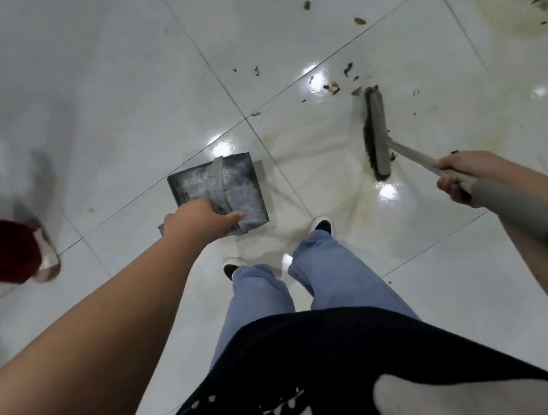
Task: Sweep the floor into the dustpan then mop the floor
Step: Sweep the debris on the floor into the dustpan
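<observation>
1. Left hand (198, 221): we hold the dustpan's handle, fingers curled over it and thumb stretched along its side.
2. Dustpan (246, 190): grey metal, dusty inside, a pale strap-like handle running across it. It sits just ahead of our feet, above a tile joint; we cannot tell whether it touches the floor.
3. Right hand (462, 177): we grip the broom's shaft, fingers wrapped tight round it just below the grey foam sleeve.
4. Broom (376, 136): a long grey head with dark bristles, bristles down on the tile, standing well to the right of the dustpan. The shaft slants back to our right hand; a yellow piece sits on its upper end.
5. Debris (360, 21): dark leaf-like scraps scattered beyond and to the right of the broom head, several just off its far end.
6. Floor (115, 106): glossy white tiles with dark joints, yellowish stains near the broom and at upper right.
7. Our legs: blue trousers (325, 270), dark shoes (321, 225).
8. Another person's foot (45, 256), dark red trouser leg, at the left edge.
</observation>
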Demonstrator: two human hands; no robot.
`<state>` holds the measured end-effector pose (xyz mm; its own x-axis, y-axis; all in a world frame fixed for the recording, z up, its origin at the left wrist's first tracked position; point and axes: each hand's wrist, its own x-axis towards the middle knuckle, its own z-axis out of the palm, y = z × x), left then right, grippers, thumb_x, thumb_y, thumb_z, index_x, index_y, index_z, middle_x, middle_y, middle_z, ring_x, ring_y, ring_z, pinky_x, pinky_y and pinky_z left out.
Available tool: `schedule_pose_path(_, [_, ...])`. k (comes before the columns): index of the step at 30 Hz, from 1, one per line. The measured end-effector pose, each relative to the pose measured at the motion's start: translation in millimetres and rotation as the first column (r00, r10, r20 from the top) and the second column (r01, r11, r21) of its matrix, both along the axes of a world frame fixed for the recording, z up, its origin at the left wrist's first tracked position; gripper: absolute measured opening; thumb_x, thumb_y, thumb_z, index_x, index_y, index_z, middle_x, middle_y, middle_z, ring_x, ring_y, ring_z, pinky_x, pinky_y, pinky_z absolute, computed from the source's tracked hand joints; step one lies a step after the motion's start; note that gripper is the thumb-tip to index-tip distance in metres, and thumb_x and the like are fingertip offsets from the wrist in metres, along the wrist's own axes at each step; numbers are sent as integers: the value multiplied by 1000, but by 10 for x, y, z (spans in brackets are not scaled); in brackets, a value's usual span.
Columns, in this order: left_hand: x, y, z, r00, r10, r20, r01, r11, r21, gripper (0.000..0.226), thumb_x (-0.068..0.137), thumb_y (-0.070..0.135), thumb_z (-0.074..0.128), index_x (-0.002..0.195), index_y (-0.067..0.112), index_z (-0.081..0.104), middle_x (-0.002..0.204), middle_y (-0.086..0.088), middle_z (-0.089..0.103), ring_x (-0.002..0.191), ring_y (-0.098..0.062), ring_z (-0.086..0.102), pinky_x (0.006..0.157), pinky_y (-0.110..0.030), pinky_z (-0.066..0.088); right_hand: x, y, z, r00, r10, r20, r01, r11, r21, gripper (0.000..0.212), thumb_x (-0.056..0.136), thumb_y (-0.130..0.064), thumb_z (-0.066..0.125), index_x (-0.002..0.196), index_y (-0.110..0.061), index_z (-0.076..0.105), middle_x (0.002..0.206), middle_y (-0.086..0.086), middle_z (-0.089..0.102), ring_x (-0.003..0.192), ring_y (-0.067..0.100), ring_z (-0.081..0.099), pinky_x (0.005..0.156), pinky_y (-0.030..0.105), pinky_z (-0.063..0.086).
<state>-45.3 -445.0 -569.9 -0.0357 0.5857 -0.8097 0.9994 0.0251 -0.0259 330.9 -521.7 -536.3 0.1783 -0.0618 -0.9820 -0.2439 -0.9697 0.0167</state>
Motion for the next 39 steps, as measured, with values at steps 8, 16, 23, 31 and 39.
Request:
schedule_pose_path(8, [279, 431, 64, 999, -34, 3, 34, 998, 53, 62, 64, 80, 51, 65, 18, 53, 62, -1, 55, 61, -18, 50, 66, -31, 43, -196, 135, 92, 976, -83, -202, 110, 986, 122, 21, 96, -27, 46, 77, -19, 41, 32, -4, 41, 20, 1, 31, 26, 5, 29])
schedule_pose_path(16, [-331, 987, 242, 998, -7, -70, 13, 996, 85, 55, 67, 80, 48, 67, 26, 59, 73, -4, 61, 76, -27, 56, 78, -38, 49, -1339, 1027, -168, 874, -39, -484, 142, 974, 178, 22, 99, -25, 40, 78, -17, 41, 31, -4, 36, 20, 1, 32, 24, 9, 27])
schedule_pose_path(23, [-1067, 1586, 87, 980, 7, -197, 17, 993, 116, 59, 67, 80, 48, 65, 21, 51, 69, -2, 57, 75, -27, 52, 83, -39, 42, -2001, 1768, -530, 910, 33, -413, 44, 984, 175, 19, 97, -19, 45, 78, -14, 42, 31, -2, 38, 19, 3, 34, 25, 7, 27])
schedule_pose_path(31, [-1162, 2104, -76, 983, -56, -172, 59, 998, 10, 48, 74, 74, 51, 74, 26, 48, 66, 4, 47, 76, -21, 43, 78, -35, 27, -1448, 1872, -479, 966, -54, -253, 69, 997, 47, 14, 96, -27, 47, 86, -17, 48, 35, -2, 44, 21, 1, 36, 26, 7, 32])
schedule_pose_path(39, [-937, 2308, -56, 998, -17, -58, 19, 999, 32, 48, 72, 74, 53, 60, 27, 55, 65, 6, 54, 67, -16, 47, 60, -29, 27, -853, 1840, -61, 981, -177, -75, 177, 984, -5, 14, 96, -28, 47, 107, -22, 42, 32, -3, 42, 20, 1, 36, 26, 5, 31])
